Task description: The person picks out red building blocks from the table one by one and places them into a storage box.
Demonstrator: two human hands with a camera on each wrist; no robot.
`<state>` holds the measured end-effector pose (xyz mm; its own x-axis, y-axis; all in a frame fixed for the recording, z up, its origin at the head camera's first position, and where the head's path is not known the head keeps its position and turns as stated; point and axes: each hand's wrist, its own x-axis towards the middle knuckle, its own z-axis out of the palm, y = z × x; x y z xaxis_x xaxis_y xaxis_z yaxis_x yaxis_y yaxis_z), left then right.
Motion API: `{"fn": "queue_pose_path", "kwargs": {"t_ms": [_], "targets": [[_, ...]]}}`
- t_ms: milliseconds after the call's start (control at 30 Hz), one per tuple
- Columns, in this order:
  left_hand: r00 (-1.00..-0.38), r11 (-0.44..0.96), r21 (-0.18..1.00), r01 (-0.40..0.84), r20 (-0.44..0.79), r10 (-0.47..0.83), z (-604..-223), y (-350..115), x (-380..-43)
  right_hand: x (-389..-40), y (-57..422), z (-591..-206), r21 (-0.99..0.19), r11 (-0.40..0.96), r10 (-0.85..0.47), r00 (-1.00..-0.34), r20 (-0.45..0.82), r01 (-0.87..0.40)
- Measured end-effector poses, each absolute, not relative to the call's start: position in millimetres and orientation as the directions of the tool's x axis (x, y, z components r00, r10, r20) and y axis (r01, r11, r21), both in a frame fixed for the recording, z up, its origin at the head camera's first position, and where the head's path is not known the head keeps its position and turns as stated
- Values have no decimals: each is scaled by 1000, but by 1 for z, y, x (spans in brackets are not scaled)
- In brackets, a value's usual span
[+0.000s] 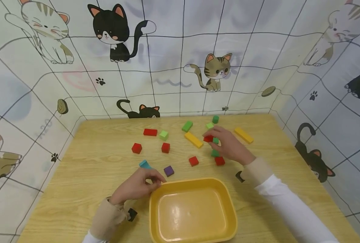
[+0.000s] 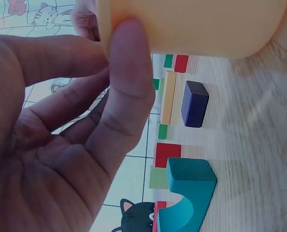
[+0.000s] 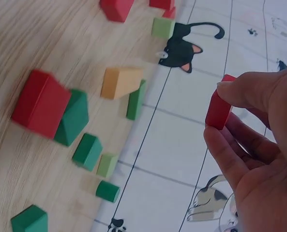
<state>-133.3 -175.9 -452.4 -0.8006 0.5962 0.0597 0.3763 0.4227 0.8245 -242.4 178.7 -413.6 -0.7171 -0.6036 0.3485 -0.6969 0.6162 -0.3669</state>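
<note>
My left hand (image 1: 141, 185) pinches the rim of a yellow plastic tray (image 1: 195, 216) at its far left corner, thumb on one side and fingers on the other. A teal arch block (image 2: 195, 188) and a purple block (image 1: 169, 171) lie just beyond that hand. Farther back on the right, my right hand (image 1: 229, 145) holds a red block (image 3: 219, 107) between thumb and fingertips, raised over the table. Beneath it are green blocks (image 3: 87, 151), partly covered by the hand in the head view, and another red block (image 1: 219, 161).
Several loose blocks lie across the wooden table (image 1: 85, 175): a red cube (image 1: 136, 148), a long red block (image 1: 150, 132), a light green cube (image 1: 164, 135), a yellow bar (image 1: 193, 139) and a second yellow bar (image 1: 244, 135). A cat-print cloth (image 1: 167, 60) encloses the back and sides.
</note>
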Motion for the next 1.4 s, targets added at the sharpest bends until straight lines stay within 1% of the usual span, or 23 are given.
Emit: {"fn": "queue_pose_path", "kwargs": {"t_ms": [167, 367, 500, 767, 867, 1100, 1400], "targets": [[-802, 424, 824, 376, 60, 595, -454, -176, -134, -231, 163, -407, -390, 543, -642, -667, 378, -744], [-813, 431, 831, 352, 44, 580, -455, -178, -131, -213, 141, -400, -382, 461, -704, -593, 392, -801], [-819, 439, 831, 341, 33, 573, -456, -178, -130, -201, 129, -397, -388, 440, -729, -574, 372, -810], [-811, 414, 828, 377, 79, 580, -455, -174, -136, -186, 115, -392, -395, 415, -759, -552, 345, -819], [-812, 413, 825, 385, 90, 576, -454, -174, -138, -183, 109, -391, -388, 389, -775, -525, 352, -835], [-821, 412, 843, 347, 60, 568, -453, -176, -139, -172, 93, -393, -372, 281, -811, -426, 401, -885], [-831, 411, 854, 318, 42, 555, -458, -179, -133, -149, 73, -402, -394, 219, -867, -363, 340, -892]]}}
